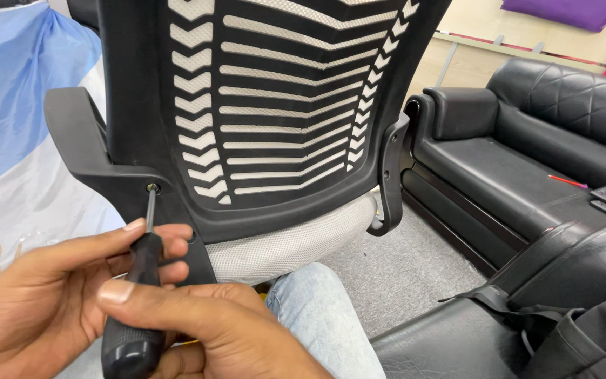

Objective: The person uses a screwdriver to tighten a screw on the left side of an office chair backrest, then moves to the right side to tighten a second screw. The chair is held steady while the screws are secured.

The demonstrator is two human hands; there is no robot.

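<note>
Fingers of the left hand (50, 295) and right hand (226, 330) clench the black screwdriver (142, 281); above them, its tip sits in a screw (153, 187) on the chair (275, 105) back.

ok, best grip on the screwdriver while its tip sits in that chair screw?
Probably the thick black handle of the screwdriver, taken from below, near the person. The thin shaft slants up to the screw in the chair frame. The left hand and right hand wrap the handle there.
</note>
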